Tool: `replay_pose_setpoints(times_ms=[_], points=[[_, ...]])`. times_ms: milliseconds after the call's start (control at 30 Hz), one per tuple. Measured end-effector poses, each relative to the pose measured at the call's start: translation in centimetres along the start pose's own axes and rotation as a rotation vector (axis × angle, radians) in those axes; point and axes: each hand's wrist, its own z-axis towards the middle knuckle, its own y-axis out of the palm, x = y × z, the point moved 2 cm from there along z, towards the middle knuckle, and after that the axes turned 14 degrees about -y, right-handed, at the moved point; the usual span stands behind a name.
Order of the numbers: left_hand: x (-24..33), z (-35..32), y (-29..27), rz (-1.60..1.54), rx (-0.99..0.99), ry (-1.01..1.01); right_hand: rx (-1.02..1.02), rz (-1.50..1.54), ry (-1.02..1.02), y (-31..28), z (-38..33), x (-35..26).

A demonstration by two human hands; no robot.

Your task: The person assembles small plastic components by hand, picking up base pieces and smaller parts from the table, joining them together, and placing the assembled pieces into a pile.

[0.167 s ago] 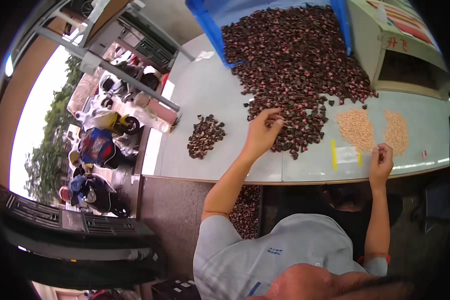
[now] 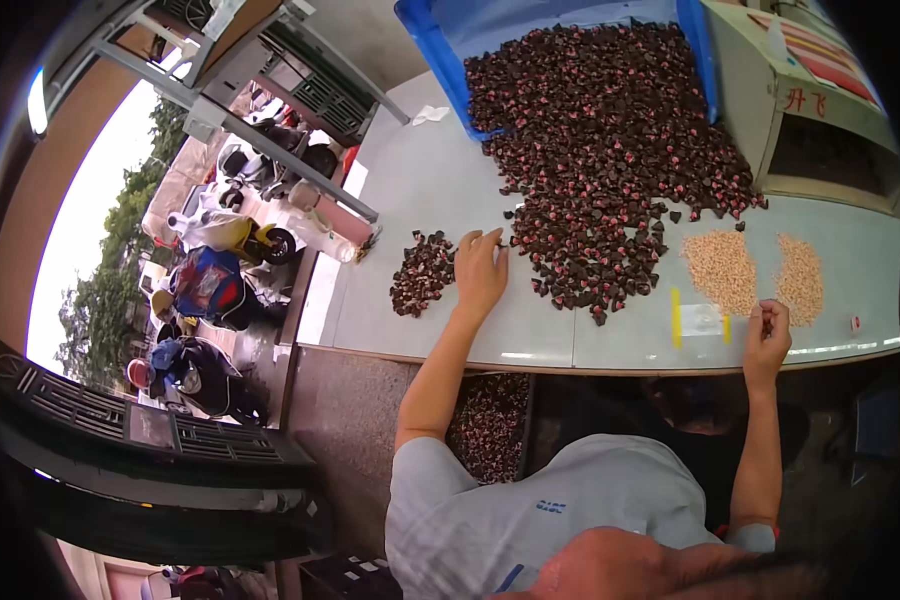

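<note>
My left hand (image 2: 481, 274) is over the grey table at the right edge of a small pile of dark pieces (image 2: 422, 275). Its fingers are bent, thumb apart from them, and I see nothing held. To its right spreads a large heap of small dark pieces with pink-red spots (image 2: 590, 160), spilling out of a blue tray (image 2: 446, 70). My right hand (image 2: 768, 342) rests by the table's near edge, fingertips pinched together beside the beige granule pile (image 2: 722, 272). A second beige pile (image 2: 799, 280) lies just past it. Whatever is between those fingertips is too small to make out.
A grey metal box (image 2: 820, 130) with a dark opening stands at the back right. Yellow strips flank a pale patch (image 2: 702, 320) on the table (image 2: 530, 335). Below the edge is a container of dark pieces (image 2: 487, 425). Parked scooters (image 2: 205, 380) stand left.
My left hand has moved left from the large heap to the small dark pile, its fingers loosening. The right hand stays by the beige granules. The whole view has shifted slightly.
</note>
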Motion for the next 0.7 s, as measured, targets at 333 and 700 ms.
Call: replay_pose_setpoints(times_ms=[333, 700], points=[[-4.4, 0.3, -0.7, 0.416, 0.137, 0.093, -0.033, -0.004, -0.011, -0.3, 0.4, -0.2], [-1.5, 2.5, 2.3, -0.042, -0.281, -0.023, -0.013, 0.000, 0.020, 0.0, 0.4, -0.7]])
